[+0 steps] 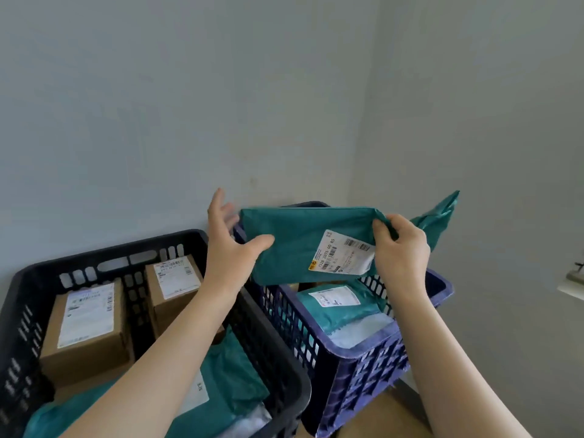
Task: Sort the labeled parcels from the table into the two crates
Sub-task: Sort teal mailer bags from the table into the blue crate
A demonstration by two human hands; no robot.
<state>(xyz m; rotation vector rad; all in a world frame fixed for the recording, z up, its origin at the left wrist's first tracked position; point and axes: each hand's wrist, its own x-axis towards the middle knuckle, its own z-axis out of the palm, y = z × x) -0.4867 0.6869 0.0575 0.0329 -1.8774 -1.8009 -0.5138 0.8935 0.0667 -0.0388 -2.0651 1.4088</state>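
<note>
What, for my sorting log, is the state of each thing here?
Held mailer: raised, label showing.
Left hand: fingers straight, thumb on its front.
Right hand: grips its bunched end.
Blue crate: below it, contains teal mailers.
Black crate: contains boxes and a teal bag.

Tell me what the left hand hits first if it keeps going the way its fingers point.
Probably the grey wall. The left hand, thumb on the left end of the green parcel, has straight fingers pointing up and away; nothing else shows in that line, though depth is unclear.
</note>
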